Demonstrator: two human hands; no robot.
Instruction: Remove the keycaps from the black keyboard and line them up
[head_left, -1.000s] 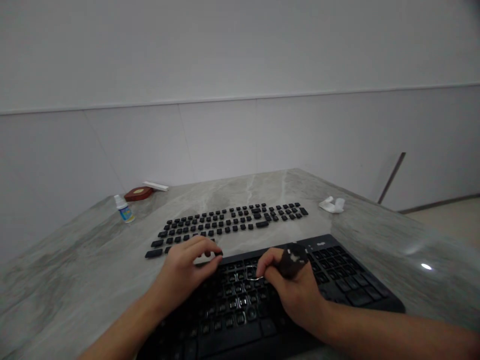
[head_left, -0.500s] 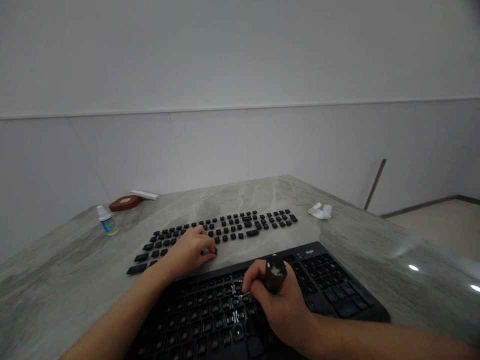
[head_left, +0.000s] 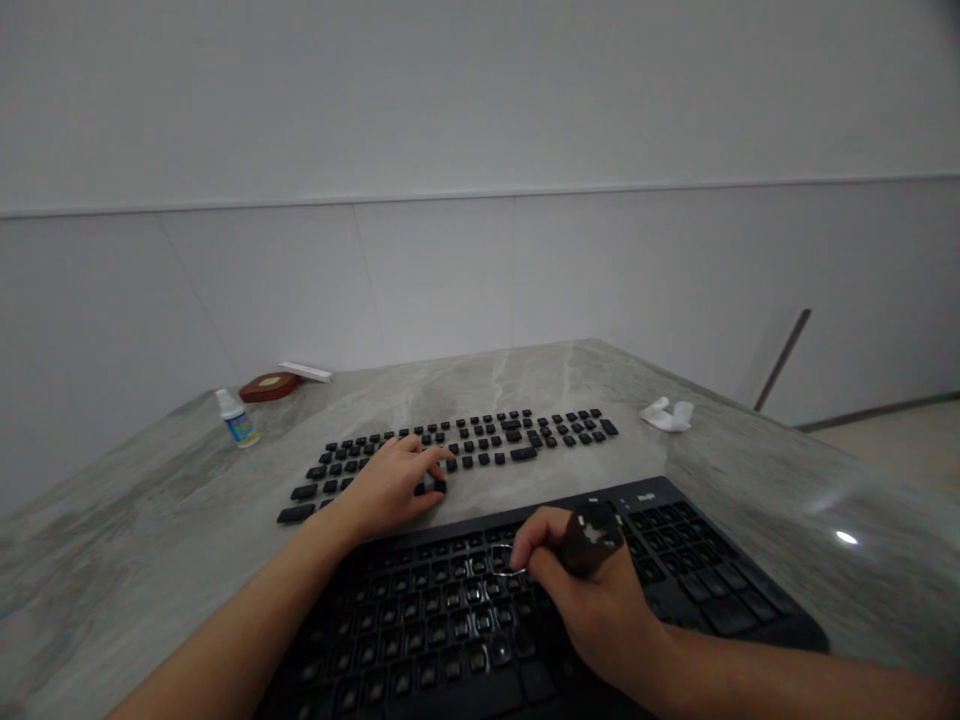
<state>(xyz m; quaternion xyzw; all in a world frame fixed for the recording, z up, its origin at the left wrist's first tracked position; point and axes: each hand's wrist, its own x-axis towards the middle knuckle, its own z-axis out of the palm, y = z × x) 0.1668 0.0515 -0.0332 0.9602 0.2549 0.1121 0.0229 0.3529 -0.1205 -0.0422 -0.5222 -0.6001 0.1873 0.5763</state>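
A black keyboard (head_left: 465,530) lies in front of me, with most of its keycaps off and bare switch sockets showing. My right hand (head_left: 600,610) is closed round the dark handle of a wire keycap puller (head_left: 589,540). Its thin wire loop is over the upper middle rows of sockets. Beyond the keyboard's back edge, my left hand (head_left: 394,480) rests on the table with fingers apart. A small black keycap (head_left: 440,487) lies by its thumb and fingertips. Rows of loose keycaps (head_left: 523,454) are laid out behind, some hidden by that hand.
On the grey marbled table (head_left: 187,560), a white spray bottle (head_left: 238,420) with a blue label stands at left. Behind it are a red-brown box (head_left: 268,387) and a white strip (head_left: 306,372). Crumpled white tissue (head_left: 667,414) lies at right, and a wall closes off the back.
My left fingers have opened from a pinch, leaving a keycap on the table. The puller's handle has tilted to the right in my right hand. The whole view has shifted slightly.
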